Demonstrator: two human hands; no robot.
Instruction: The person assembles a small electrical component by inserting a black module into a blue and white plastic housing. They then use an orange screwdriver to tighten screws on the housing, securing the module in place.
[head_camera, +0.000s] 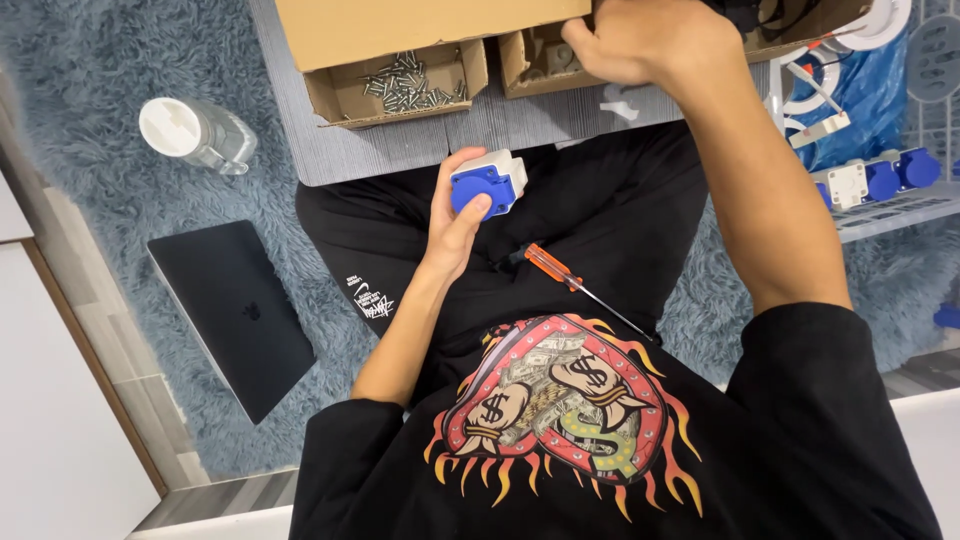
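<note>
My left hand (453, 228) holds a small white box-shaped socket with a round blue face (487, 183) above my lap, thumb resting on the blue face. My right hand (650, 40) reaches forward with curled fingers into a small open cardboard box (522, 65) on a grey board (450, 140); whatever is in its fingers is hidden. Beside that box, another cardboard box (338, 98) contains several loose screws (410, 82). An orange-handled screwdriver (562, 273) lies on my black trousers, touched by neither hand.
A larger cardboard box (400, 25) sits behind the small ones. A clear bottle with a white cap (195, 133) and a shut dark laptop (235, 310) lie on the blue-grey shaggy rug at left. More white-and-blue sockets (865, 182) rest on a white rack at right.
</note>
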